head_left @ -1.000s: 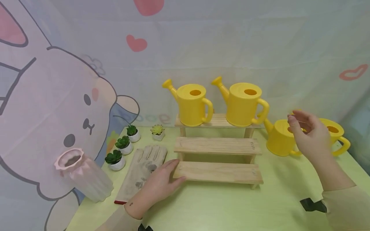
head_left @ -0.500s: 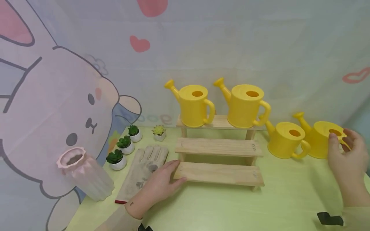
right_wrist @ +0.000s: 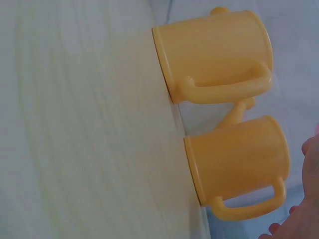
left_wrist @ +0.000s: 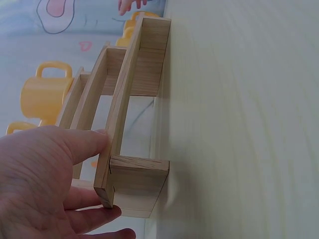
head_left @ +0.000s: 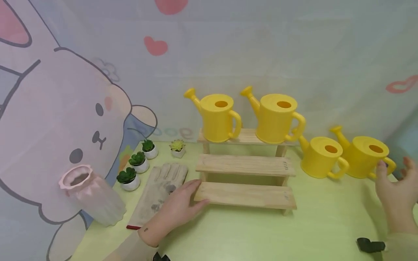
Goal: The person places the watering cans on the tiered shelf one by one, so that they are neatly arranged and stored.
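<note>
My left hand (head_left: 179, 206) grips the left end of the lowest step of a three-tier wooden plant stand (head_left: 246, 194); in the left wrist view its thumb lies along the board's front and its fingers are at the end. Two yellow watering cans, a left one (head_left: 217, 119) and a right one (head_left: 275, 117), stand upright on the top tier. Right of the stand, on the table, are two more, a nearer can (head_left: 321, 159) and an outer can (head_left: 365, 159). My right hand (head_left: 398, 195) hovers with parted fingers by the outer can's handle (right_wrist: 251, 208), holding nothing.
Left of the stand lie a grey work glove (head_left: 160, 188) and a tilted pink-and-white vase (head_left: 94, 199). Several small potted succulents (head_left: 128, 177) stand behind them. A printed cloth backdrop (head_left: 261, 43) hangs behind the green table (head_left: 254, 235).
My right hand has moved rightward from in front of the two cans on the table to beside the outer one's handle, its fingers now wider apart. The left hand stays put.
</note>
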`<state>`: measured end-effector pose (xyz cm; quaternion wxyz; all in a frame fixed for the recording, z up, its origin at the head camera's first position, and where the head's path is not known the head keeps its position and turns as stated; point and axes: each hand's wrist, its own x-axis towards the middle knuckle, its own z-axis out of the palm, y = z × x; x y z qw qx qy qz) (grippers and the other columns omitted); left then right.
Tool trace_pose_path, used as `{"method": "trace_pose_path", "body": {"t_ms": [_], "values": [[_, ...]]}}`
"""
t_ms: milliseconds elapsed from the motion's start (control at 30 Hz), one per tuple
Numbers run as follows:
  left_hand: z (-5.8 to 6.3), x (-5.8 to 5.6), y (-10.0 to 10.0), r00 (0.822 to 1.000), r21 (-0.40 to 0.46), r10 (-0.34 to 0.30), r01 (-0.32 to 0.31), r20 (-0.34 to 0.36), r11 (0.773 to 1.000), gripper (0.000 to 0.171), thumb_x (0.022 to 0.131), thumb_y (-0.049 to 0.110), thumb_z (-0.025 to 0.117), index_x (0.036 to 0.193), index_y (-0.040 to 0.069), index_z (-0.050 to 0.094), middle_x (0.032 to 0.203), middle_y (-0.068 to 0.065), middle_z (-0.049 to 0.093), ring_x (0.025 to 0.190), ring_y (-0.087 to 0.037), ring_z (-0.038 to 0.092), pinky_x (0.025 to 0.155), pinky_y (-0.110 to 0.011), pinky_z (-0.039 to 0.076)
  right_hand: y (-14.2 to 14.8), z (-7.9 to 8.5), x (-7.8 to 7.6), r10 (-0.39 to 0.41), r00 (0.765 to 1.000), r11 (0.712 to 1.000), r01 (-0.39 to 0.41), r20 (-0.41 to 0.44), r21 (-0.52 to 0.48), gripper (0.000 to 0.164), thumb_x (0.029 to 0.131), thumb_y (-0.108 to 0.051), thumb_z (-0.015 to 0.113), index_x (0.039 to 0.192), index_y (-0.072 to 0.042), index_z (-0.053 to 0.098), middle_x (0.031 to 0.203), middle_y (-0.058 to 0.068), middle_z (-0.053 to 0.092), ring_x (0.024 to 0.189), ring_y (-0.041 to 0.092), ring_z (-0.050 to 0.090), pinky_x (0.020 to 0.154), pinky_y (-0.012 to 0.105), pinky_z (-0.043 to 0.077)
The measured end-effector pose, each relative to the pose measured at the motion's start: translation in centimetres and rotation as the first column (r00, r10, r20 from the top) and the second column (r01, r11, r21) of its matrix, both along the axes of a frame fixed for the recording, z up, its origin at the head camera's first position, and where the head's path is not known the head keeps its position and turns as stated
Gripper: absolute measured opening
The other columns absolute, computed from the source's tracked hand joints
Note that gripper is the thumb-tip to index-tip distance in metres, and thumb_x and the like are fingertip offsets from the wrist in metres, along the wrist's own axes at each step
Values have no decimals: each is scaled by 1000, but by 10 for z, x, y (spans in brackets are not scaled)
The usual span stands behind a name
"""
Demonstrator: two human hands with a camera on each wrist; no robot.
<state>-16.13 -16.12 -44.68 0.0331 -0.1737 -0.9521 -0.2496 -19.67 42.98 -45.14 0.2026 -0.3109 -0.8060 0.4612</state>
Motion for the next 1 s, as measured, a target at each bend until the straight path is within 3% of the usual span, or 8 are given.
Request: {"method": "trace_pose_path", "body": {"t_ms": [200, 400, 633, 700, 767, 867, 933, 1000], "values": [[0, 1, -2, 1000, -7, 10, -10, -21, 1000, 74, 94, 49, 70, 149, 5, 51, 152, -17, 54, 139, -35, 54, 114, -51, 48, 10, -10, -8, 28, 999, 997, -29, -16, -68, 76, 101, -50, 49, 162, -41, 4, 173, -9, 6, 162, 22, 11, 133, 43, 18], [0, 1, -2, 1000, 4, 12, -12, -23, 1000, 73, 94, 49, 70, 149, 5, 51, 152, -17, 54, 139, -35, 54, 113, -52, 48, 17, -18, -15, 60, 998, 995, -61, -11, -83, 77, 103, -46, 48, 163, -39, 0, 174, 1, 11, 161, 21, 16, 131, 39, 23], [-1, 0, 0, 1000, -3, 7, -7, -18, 1000, 76, 94, 53, 69, 150, 7, 51, 153, -16, 54, 140, -33, 54, 114, -51, 48, 20, -23, -17, 19, 999, 997, -16, 47, -75, 74, 103, -46, 49, 162, -43, 5, 172, 5, 18, 155, 19, 33, 125, 32, 36], [-1, 0, 0, 1000, -7, 7, -7, -18, 1000, 76, 94, 54, 69, 150, 7, 50, 153, -16, 54, 140, -33, 54, 114, -51, 48, 22, -27, -16, 4, 998, 999, 0, 69, -48, 73, 102, -47, 50, 162, -43, 9, 170, 3, 26, 147, 12, 43, 116, 21, 44], [-1, 1, 0, 1000, -5, 7, -7, -13, 1000, 76, 93, 54, 70, 150, 7, 51, 153, -16, 54, 140, -33, 54, 114, -51, 48, 23, -30, -16, -9, 996, 1000, 10, 84, -23, 71, 102, -46, 51, 162, -41, 13, 165, 1, 35, 128, 1, 53, 97, 8, 49], [0, 1, 0, 1000, -7, 7, -7, -4, 1000, 76, 94, 54, 69, 150, 7, 50, 153, -16, 53, 140, -33, 53, 114, -51, 48, 24, -34, -15, -18, 997, 1000, 19, 77, -12, 69, 102, -43, 53, 162, -38, 21, 148, -10, 51, 99, -14, 50, 72, -2, 43], [1, 1, 0, 1000, -6, 7, -7, 1, 1000, 76, 94, 54, 69, 151, 7, 50, 153, -16, 53, 141, -34, 53, 114, -51, 48, 25, -35, -15, -27, 997, 1000, 28, 72, -12, 66, 101, -42, 54, 161, -36, 27, 135, -19, 53, 89, -20, 43, 69, -3, 40], [1, 1, 0, 1000, -4, 7, -7, 4, 1000, 76, 94, 53, 69, 151, 7, 50, 153, -16, 53, 141, -34, 53, 114, -51, 48, 26, -36, -14, -38, 996, 999, 38, 83, 3, 63, 101, -44, 55, 160, -33, 34, 120, -29, 52, 85, -21, 41, 75, -1, 41]]}}
